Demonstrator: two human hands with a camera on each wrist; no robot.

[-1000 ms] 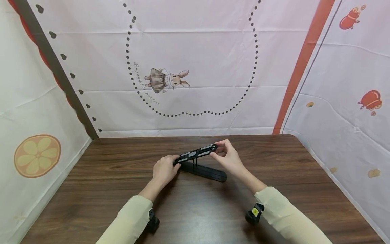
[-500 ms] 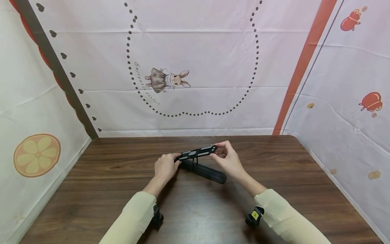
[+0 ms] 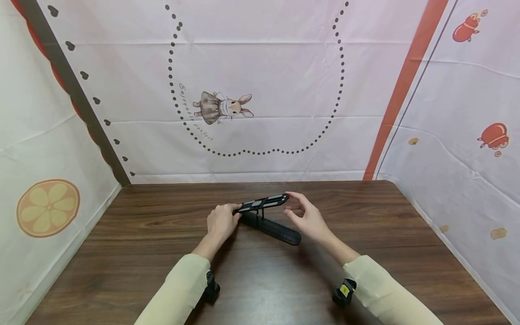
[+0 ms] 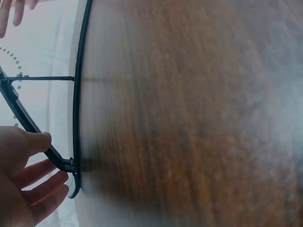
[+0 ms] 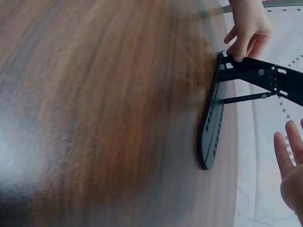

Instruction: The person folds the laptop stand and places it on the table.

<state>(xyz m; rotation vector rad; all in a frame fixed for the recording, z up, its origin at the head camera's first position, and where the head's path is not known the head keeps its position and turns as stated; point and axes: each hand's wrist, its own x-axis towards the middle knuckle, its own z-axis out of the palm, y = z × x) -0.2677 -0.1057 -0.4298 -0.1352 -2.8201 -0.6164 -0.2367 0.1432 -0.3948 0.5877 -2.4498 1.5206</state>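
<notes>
A black folding laptop stand [image 3: 264, 204] stands part-opened on the table, its long base [image 5: 210, 127] flat on the wood. The upper plate, with grey pads, slants up to the right from the hinge, and a thin strut [image 4: 42, 78] links it to the base. At the hinge end my left hand [image 3: 221, 223] pinches the upper plate between thumb and fingers. My right hand [image 3: 308, 219] is beside the raised end, its thumb away from the plate. In the right wrist view its fingers [image 5: 284, 156] look extended and apart from the stand.
The brown wooden table [image 3: 138, 253] reaches back to a white printed cloth [image 3: 264, 81] hanging behind it. More cloth stands along the left and right sides. A black wrist camera [image 3: 344, 292] hangs under each sleeve.
My right hand has let go of the stand's raised end and shifted slightly right. The upper plate has tipped a little lower at the right, while my left hand keeps its pinch.
</notes>
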